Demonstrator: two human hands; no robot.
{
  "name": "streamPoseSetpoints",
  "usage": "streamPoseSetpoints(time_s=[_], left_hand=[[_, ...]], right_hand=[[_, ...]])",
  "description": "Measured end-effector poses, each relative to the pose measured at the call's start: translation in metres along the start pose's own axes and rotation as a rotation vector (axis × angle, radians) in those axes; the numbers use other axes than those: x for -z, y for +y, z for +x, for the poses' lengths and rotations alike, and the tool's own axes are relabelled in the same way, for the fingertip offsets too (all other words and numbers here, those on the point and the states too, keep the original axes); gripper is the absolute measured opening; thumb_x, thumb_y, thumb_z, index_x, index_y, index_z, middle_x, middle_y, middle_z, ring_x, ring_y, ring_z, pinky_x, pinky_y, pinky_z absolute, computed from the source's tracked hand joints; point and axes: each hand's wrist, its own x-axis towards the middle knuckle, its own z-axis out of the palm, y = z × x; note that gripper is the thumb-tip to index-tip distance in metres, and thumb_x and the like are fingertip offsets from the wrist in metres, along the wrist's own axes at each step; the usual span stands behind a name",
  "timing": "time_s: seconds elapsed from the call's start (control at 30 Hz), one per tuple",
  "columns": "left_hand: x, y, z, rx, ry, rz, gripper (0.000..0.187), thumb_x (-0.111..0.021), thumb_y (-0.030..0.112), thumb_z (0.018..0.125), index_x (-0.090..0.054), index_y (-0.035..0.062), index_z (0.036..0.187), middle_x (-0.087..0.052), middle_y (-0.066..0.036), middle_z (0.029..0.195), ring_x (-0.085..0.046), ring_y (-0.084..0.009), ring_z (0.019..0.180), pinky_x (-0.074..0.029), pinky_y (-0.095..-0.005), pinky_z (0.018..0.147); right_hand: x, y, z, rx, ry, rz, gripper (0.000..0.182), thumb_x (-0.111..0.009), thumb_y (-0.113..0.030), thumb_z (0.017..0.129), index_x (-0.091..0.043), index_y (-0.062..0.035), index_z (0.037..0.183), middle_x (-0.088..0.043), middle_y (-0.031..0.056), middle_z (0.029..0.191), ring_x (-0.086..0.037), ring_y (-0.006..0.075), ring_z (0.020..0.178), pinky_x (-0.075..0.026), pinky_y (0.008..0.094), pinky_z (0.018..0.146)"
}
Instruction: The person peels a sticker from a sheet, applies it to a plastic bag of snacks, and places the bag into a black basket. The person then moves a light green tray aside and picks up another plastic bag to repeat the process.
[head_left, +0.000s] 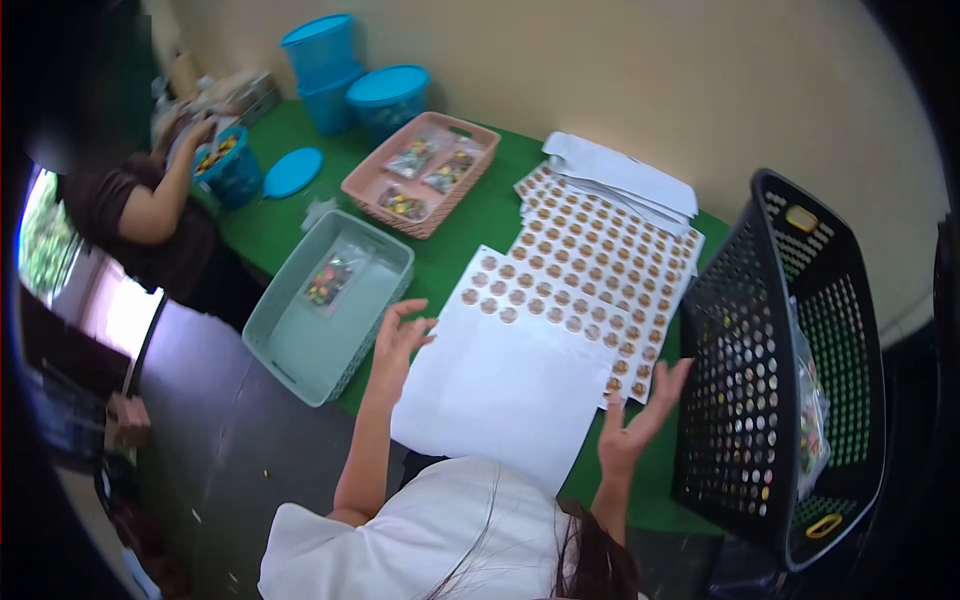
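My left hand (400,335) is raised over the left edge of a large white sticker sheet (500,385), its fingers apart and holding nothing. On the right, my right hand (640,425) is spread beside the sheet's right edge, also with nothing in it. Rows of round brown stickers (590,250) cover the far part of the sheets, while the near part is blank white. Folded white sheets (620,180) lie at the back of the stack. Left of my left hand, a grey-green basket (320,350) holds one clear bag of colourful pieces (328,283).
A tall black basket (730,400) with a bag inside stands at the right. Behind are a pink basket (370,185) with several bags, blue tubs (388,105) and a blue lid (293,173). A co-worker (150,210) reaches over a blue bucket (232,175) at the left.
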Motion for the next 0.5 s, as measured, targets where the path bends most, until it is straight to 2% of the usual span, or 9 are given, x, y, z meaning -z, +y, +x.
streamPoseSetpoints(time_s=[0.03, 0.1, 0.13, 0.2, 0.3, 0.33, 0.4, 0.43, 0.5], left_hand=[[0.011, 0.001, 0.005, -0.009, 0.040, 0.002, 0.032, -0.046, 0.019, 0.081, -0.040, 0.0012, 0.107, -0.042, -0.009, 0.111, -0.049, -0.0194, 0.094, -0.042, -0.0309, 0.077], [0.036, 0.003, 0.015, -0.016, 0.306, 0.158, 0.031, -0.052, 0.021, 0.079, -0.045, 0.0041, 0.104, -0.046, -0.010, 0.103, -0.049, -0.0165, 0.089, -0.040, -0.0278, 0.076], [0.052, -0.002, 0.023, -0.022, 0.339, 0.160, 0.031, -0.052, 0.021, 0.079, -0.045, 0.0041, 0.104, -0.046, -0.010, 0.103, -0.049, -0.0165, 0.089, -0.040, -0.0278, 0.076], [0.090, -0.023, 0.043, -0.248, 0.493, 0.363, 0.030, -0.055, 0.018, 0.076, -0.048, 0.0056, 0.102, -0.046, -0.010, 0.102, -0.049, -0.0168, 0.086, -0.039, -0.0267, 0.077], [0.133, -0.041, 0.071, -0.189, 0.575, 0.611, 0.033, -0.057, 0.015, 0.072, -0.048, 0.0055, 0.102, -0.045, -0.013, 0.106, -0.049, -0.0222, 0.089, -0.038, -0.0293, 0.079], [0.149, -0.052, 0.082, -0.189, 0.583, 0.610, 0.033, -0.057, 0.015, 0.072, -0.048, 0.0055, 0.102, -0.045, -0.013, 0.106, -0.049, -0.0222, 0.089, -0.038, -0.0293, 0.079], [0.167, -0.069, 0.098, -0.211, 0.547, 1.010, 0.041, -0.059, 0.016, 0.068, -0.046, 0.0061, 0.105, -0.041, -0.013, 0.111, -0.045, -0.0275, 0.097, -0.037, -0.0371, 0.082], [0.169, -0.076, 0.100, -0.211, 0.551, 1.005, 0.041, -0.059, 0.016, 0.068, -0.046, 0.0061, 0.105, -0.041, -0.013, 0.111, -0.045, -0.0275, 0.097, -0.037, -0.0371, 0.082], [0.171, -0.089, 0.102, -0.001, 0.488, 1.401, 0.049, -0.062, 0.019, 0.066, -0.042, 0.0080, 0.110, -0.038, -0.011, 0.114, -0.037, -0.0294, 0.106, -0.033, -0.0434, 0.085]], right_hand=[[-0.013, 0.003, -0.010, -0.079, -0.116, 0.032, 0.053, -0.055, -0.002, 0.066, -0.035, 0.0031, 0.115, -0.015, 0.0221, 0.132, -0.017, 0.0361, 0.122, -0.017, 0.0441, 0.098], [-0.050, 0.024, -0.036, -0.203, -0.217, 0.283, 0.054, -0.056, -0.002, 0.065, -0.036, 0.0026, 0.114, -0.017, 0.0209, 0.132, -0.016, 0.0369, 0.122, -0.016, 0.0438, 0.098], [-0.064, 0.034, -0.046, -0.188, -0.241, 0.303, 0.054, -0.056, -0.002, 0.065, -0.036, 0.0026, 0.114, -0.017, 0.0209, 0.132, -0.016, 0.0369, 0.122, -0.016, 0.0438, 0.098], [-0.085, 0.049, -0.064, -0.110, -0.448, 0.166, 0.053, -0.056, -0.002, 0.065, -0.036, 0.0017, 0.115, -0.016, 0.0184, 0.133, -0.018, 0.0328, 0.122, -0.018, 0.0426, 0.097], [-0.100, 0.061, -0.086, -0.082, -0.641, 0.054, 0.051, -0.056, -0.008, 0.068, -0.037, 0.0006, 0.114, -0.018, 0.0185, 0.132, -0.017, 0.0328, 0.122, -0.012, 0.0476, 0.098], [-0.103, 0.065, -0.093, -0.076, -0.645, 0.057, 0.051, -0.056, -0.008, 0.068, -0.037, 0.0006, 0.114, -0.018, 0.0185, 0.132, -0.017, 0.0328, 0.122, -0.012, 0.0476, 0.098], [-0.105, 0.070, -0.100, 0.066, -0.772, -0.088, 0.049, -0.054, -0.016, 0.070, -0.038, -0.0007, 0.115, -0.021, 0.0177, 0.131, -0.016, 0.0328, 0.123, -0.005, 0.0501, 0.098], [-0.105, 0.071, -0.102, 0.070, -0.778, -0.088, 0.049, -0.052, -0.020, 0.072, -0.039, -0.0018, 0.115, -0.025, 0.0165, 0.129, -0.018, 0.0320, 0.122, -0.003, 0.0491, 0.098], [-0.105, 0.072, -0.102, 0.079, -0.764, -0.084, 0.048, -0.052, -0.020, 0.072, -0.040, -0.0016, 0.114, -0.027, 0.0163, 0.128, -0.020, 0.0321, 0.121, -0.004, 0.0503, 0.098]])
